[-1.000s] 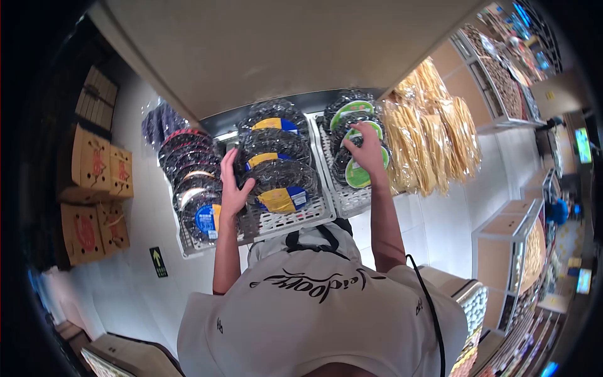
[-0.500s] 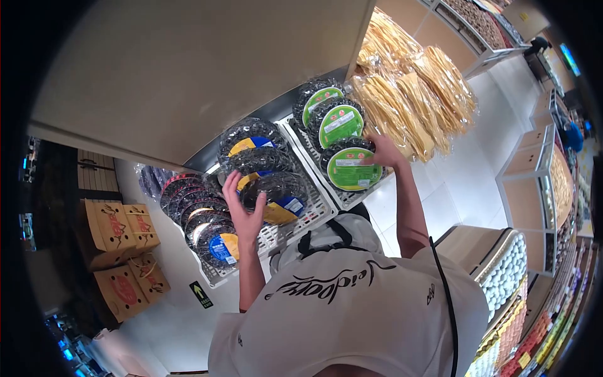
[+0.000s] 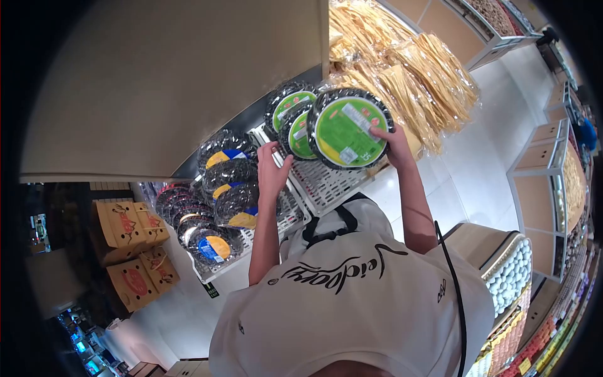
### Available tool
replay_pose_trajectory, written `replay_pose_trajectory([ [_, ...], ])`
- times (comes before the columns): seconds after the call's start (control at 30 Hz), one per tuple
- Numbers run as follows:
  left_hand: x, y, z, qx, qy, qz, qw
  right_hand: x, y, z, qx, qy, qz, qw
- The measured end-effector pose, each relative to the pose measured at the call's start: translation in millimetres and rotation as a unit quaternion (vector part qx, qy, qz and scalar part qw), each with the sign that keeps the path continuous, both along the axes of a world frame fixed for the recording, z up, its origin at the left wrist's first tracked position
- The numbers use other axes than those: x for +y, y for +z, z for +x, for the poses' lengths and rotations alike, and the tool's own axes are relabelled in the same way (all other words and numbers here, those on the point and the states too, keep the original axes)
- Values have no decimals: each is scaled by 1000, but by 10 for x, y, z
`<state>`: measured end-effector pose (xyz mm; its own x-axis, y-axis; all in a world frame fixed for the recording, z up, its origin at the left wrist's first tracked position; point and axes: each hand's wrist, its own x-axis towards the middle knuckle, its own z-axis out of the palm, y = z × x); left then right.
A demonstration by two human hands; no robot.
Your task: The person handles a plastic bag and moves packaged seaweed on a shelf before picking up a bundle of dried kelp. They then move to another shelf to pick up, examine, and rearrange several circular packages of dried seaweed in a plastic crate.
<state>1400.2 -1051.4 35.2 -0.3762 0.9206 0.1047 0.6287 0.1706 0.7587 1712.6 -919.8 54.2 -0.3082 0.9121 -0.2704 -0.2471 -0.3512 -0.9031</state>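
My right hand [image 3: 397,146] grips the right edge of a round pack with a green label [image 3: 352,133], its thumb on the label. The pack has dark contents in clear wrap and is lifted off the white slotted tray [image 3: 323,185]. Two like packs, a nearer one [image 3: 300,135] and a farther one [image 3: 290,105], lean in a row behind it, partly hidden. My left hand [image 3: 271,168] is empty, thumb and fingers apart, over the gap between the green-label packs and a row of dark packs with blue and yellow labels [image 3: 235,188].
Long yellow dried sticks in clear bags [image 3: 414,81] are heaped beyond the tray. A large beige panel [image 3: 163,81] stands at the upper left. Printed cartons [image 3: 129,251] are stacked on the left. A bin of white egg-shaped items [image 3: 509,279] stands at the right.
My right hand has raised the front green-label pack from the tray, up and to the left. My left hand has moved right and up, away from the blue-and-yellow packs. The view has shifted slightly.
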Motion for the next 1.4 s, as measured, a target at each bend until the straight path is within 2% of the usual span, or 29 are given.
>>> replay_pose_trajectory([
  [0.03,93,-75,10,10,6,-3,1000,90,86,62,58,-23,-26,998],
  [0.23,496,-406,126,97,85,-60,990,473,334,343,69,-32,19,997],
  [0.43,635,-616,96,37,112,-121,986,684,304,478,2,-7,64,998],
  [0.57,637,-692,91,-19,115,-119,986,828,287,492,8,6,58,998],
  [0.8,597,-689,75,-42,127,-110,985,1000,254,376,15,30,59,998],
  [0.9,579,-739,35,-54,112,-88,988,1044,234,341,17,36,53,998],
  [1.0,553,-671,16,-95,76,-121,985,1077,201,318,19,39,46,998],
  [1.1,502,-538,132,-151,18,-70,986,1091,146,300,25,26,50,998],
  [1.13,481,-448,212,-212,20,-56,975,1098,132,289,28,20,53,998],
  [1.23,301,-405,284,-252,-6,-92,963,1100,76,217,113,-126,87,982],
  [1.3,131,-329,370,-331,-67,-55,940,1170,16,227,172,-185,57,966],
  [1.4,-61,-283,491,-360,-101,-26,927,1221,-3,226,187,-188,66,962],
])
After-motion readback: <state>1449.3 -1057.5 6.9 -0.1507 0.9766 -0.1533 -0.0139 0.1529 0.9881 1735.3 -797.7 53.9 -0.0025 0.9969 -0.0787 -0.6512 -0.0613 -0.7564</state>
